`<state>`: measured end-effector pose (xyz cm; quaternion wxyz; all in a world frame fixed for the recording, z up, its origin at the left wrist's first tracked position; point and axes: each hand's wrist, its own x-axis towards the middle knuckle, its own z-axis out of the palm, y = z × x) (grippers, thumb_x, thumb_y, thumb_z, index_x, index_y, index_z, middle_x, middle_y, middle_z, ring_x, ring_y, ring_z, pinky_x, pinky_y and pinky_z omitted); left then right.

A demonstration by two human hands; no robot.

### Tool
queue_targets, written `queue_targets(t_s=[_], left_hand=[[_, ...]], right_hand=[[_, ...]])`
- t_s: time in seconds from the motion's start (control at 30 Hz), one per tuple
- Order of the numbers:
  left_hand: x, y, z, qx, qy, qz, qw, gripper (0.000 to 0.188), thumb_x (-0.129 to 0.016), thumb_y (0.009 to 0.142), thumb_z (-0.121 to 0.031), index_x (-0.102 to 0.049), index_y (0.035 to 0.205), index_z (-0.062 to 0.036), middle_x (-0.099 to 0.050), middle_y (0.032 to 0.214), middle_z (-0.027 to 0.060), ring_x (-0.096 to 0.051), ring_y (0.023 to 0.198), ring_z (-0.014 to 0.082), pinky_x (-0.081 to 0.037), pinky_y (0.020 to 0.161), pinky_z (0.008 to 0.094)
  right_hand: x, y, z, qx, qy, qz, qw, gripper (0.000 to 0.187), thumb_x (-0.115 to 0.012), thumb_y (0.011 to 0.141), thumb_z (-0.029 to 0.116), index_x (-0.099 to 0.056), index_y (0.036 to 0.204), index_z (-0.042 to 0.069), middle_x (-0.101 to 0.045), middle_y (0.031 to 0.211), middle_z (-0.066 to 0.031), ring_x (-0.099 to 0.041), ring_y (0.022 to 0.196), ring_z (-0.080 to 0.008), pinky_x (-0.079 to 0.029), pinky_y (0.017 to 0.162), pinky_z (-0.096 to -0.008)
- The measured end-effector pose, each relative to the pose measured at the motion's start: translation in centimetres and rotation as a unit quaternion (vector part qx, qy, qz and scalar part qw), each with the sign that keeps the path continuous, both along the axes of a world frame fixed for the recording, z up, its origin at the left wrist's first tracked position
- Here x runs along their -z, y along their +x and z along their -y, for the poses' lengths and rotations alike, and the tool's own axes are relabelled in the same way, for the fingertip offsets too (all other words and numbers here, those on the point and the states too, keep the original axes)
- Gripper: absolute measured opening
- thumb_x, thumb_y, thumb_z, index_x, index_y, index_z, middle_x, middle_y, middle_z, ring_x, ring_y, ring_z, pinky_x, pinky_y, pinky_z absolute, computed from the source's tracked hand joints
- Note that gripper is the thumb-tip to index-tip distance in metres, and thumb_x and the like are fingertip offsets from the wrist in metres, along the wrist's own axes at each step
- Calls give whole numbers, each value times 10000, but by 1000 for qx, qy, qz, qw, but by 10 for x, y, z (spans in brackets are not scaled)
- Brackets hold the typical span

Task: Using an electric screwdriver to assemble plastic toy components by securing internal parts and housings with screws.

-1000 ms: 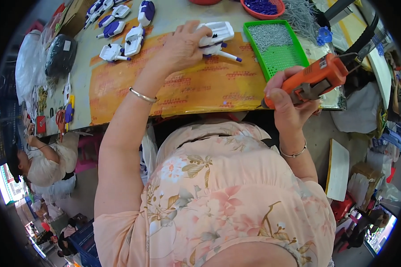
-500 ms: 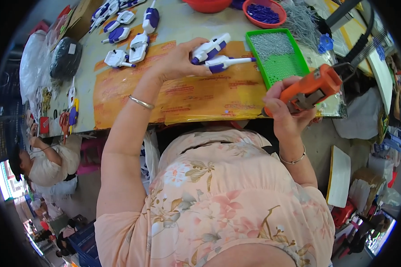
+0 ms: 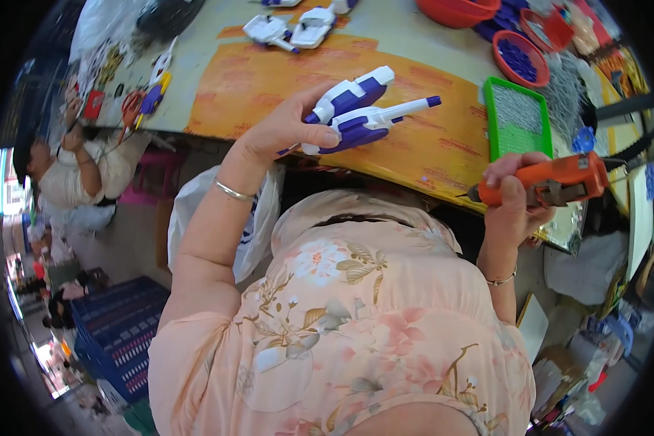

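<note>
My left hand (image 3: 280, 134) is closed around two white-and-purple plastic handheld casings, side by side over the table's near edge. The upper casing (image 3: 367, 89) has a blunt white end. From the lower casing (image 3: 360, 129) a slim white stem with a purple tip points right. My thumb presses on the lower one. In my right hand (image 3: 514, 196) is an orange electric screwdriver (image 3: 585, 174), its dark bit pointing left, apart from the casings. Beyond that hand lies a green tray (image 3: 493, 123) with many small silvery screws (image 3: 519, 107).
More white-and-purple casings (image 3: 314, 27) lie at the far side of the table. A red bowl (image 3: 503, 71) of purple parts and a heap of grey strands (image 3: 565, 91) stand behind the tray. Another person (image 3: 87, 171) sits at the left. A white bag (image 3: 189, 229) hangs beside my left arm.
The view has shifted, so the table sits higher and farther right. My left hand has drawn the two casings nearer my body. The screwdriver has swung from slanted to nearly level.
</note>
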<state>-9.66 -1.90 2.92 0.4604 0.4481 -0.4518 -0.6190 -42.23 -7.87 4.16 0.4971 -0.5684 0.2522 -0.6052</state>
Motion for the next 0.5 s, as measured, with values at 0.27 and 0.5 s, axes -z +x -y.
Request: queue_targets(t_s=[0.27, 0.5], left_hand=[[5, 63, -141, -178, 44, 120, 976, 917, -893, 647, -148, -499, 1467, -32, -619, 1236, 1, -567, 1117, 115, -457, 1005, 280], [64, 86, -273, -286, 196, 90, 934, 992, -906, 614, -160, -478, 1500, -39, -597, 1347, 32, -549, 1231, 152, -405, 1080, 280]], right_hand=[[14, -3, 12, -70, 1, 63, 996, 409, -719, 854, 75, -527, 1210, 18, -576, 834, -78, -554, 731, -199, -498, 697, -371], [14, -4, 15, -72, 6, 37, 997, 473, -787, 835, 166, -525, 1195, 7, -565, 811, -75, -540, 702, -200, -483, 671, -369]])
